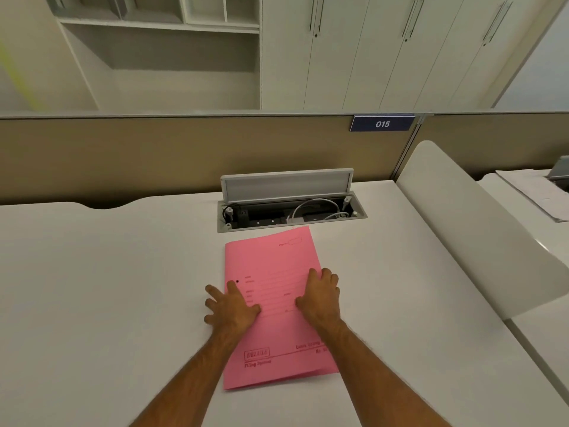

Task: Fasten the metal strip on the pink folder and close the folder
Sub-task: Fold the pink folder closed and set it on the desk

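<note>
While both palms press flat, the scene reads left to right:
Left hand [233,306]: grip released, fingers spread across the folder's left edge and the surface [107,288].
Pink folder [274,263]: closed, lying on the surface near the open cable box [289,211].
Right hand [320,292]: grip released, flat on the cover.

One pink folder [271,303] is lying on one white desk [107,288]. Two hands are resting on it: the left hand [232,306] at 9 o'clock, the right hand [320,295] at 3 o'clock. One open cable box [291,211] is sitting at 12 o'clock, holding perhaps two white cables. One blue number sign [381,123] is hanging at 1 o'clock.
</note>
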